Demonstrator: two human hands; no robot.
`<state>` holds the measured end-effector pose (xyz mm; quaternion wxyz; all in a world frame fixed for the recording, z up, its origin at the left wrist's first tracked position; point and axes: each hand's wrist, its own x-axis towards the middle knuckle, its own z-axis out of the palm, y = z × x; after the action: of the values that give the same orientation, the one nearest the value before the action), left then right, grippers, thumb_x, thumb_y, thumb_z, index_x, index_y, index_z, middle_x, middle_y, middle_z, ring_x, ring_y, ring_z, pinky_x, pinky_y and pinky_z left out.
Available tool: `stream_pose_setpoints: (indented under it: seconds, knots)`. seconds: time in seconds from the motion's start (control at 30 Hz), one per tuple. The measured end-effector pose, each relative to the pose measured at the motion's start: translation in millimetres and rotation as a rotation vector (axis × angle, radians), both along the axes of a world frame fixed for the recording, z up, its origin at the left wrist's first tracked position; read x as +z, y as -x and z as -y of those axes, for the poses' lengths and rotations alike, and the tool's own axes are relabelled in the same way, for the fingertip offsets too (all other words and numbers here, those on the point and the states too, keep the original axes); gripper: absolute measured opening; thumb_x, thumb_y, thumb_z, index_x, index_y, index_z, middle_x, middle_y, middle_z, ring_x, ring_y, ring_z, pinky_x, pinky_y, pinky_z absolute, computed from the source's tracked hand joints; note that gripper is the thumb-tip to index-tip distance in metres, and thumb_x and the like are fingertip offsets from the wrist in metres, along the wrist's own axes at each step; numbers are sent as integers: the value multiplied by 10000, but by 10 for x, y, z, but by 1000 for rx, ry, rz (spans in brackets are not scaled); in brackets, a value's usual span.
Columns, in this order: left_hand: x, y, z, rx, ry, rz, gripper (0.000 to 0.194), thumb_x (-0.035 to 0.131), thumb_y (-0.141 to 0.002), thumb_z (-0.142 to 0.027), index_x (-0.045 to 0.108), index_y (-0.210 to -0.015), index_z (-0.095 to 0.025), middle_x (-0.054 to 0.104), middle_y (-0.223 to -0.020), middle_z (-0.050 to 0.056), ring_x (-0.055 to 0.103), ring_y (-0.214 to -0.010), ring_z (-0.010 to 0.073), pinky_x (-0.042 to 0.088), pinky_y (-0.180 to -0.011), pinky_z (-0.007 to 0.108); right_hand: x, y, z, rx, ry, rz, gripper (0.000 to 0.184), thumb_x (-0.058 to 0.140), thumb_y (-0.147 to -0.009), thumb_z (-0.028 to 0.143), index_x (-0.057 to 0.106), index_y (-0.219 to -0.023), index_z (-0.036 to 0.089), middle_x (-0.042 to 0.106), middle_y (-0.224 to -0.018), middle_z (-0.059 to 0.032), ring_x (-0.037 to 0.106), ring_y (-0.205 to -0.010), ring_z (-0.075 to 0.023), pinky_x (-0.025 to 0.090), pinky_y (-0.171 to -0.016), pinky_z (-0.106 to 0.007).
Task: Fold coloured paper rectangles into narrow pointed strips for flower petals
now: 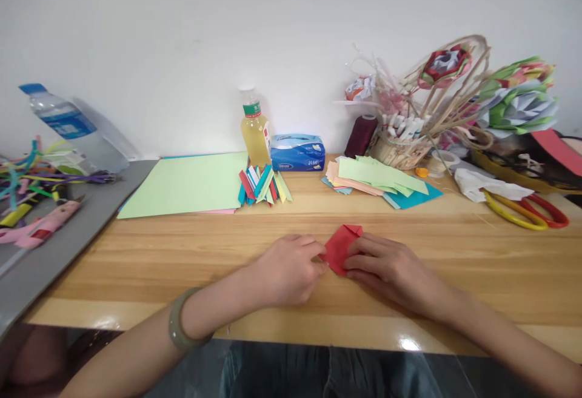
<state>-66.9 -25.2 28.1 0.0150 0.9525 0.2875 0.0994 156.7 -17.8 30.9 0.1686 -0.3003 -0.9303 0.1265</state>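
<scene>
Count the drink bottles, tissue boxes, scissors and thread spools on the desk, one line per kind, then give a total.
Drink bottles: 2, a yellow drink bottle and a clear water bottle
Tissue boxes: 1, blue tissue box
Scissors: 1, scissors
Thread spools: 1, dark red spool
Total: 5

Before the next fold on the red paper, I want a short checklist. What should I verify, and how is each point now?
1. Red paper lies flat on the wooden table: ok.
2. Left hand touches the paper's left edge: ok.
3. Right hand presses on its right side: ok.
4. Earlier creases are sharp and even: cannot tell, the fingers hide most of it.
5. Table around the paper is free of the folded strips and paper stack: ok, both lie farther back.
6. Scissors clear of the hands: ok, far right.
</scene>
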Motion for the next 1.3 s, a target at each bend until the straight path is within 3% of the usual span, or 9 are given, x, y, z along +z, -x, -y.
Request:
stream_pose_setpoints:
  seconds: [0.17,0.27,0.43,0.7,0.9,1.07,1.3]
  knots:
    - [15,-14,7,-8,27,-25,190,479,-841,-171,666,-864,-145,623,-955,85,563,-876,199,482,-801,331,-3,71,8,-150,188,-25,179,476,-870,191,650,-831,205,644,-832,-41,581,-765,-165,441,-645,-259]
    - [18,-26,18,-7,35,-43,202,458,-846,-159,657,-858,-129,612,-968,94,562,-880,204,484,-793,332,18,138,12,-287,279,24,151,492,-832,188,638,-793,191,636,-747,-31,563,-658,-157,412,-577,-251]
    - [-8,-34,21,-19,44,-56,194,445,-843,-152,636,-823,-121,596,-886,76,554,-815,199,490,-742,326,18,209,24,-412,263,98,137,490,-769,182,571,-658,188,606,-672,-25,528,-579,-149,352,-515,-243]
    - [-77,-39,16,-27,1,-21,206,417,-849,-133,622,-865,-109,603,-846,89,561,-809,195,487,-734,323,-31,224,42,-425,230,105,110,469,-762,198,526,-669,187,591,-712,-30,521,-611,-152,333,-538,-248]
    - [-44,-54,41,-22,-1,-87,290,456,-834,-151,555,-1105,-116,588,-930,93,558,-846,211,484,-749,338,-4,220,48,-442,265,107,119,476,-773,216,526,-669,187,590,-725,-32,520,-627,-156,326,-550,-253]
    - [-46,-73,59,23,-4,-173,223,386,-916,-165,570,-1041,-144,561,-928,75,546,-831,200,467,-682,304,25,233,45,-433,289,160,133,463,-801,205,538,-694,181,597,-762,-44,528,-656,-163,333,-568,-259]
    - [-73,-66,69,-3,-109,-166,221,375,-932,-169,554,-1061,-156,551,-878,55,547,-789,188,465,-622,282,13,248,53,-389,184,236,100,471,-831,208,538,-766,172,598,-827,-64,549,-720,-188,373,-587,-278]
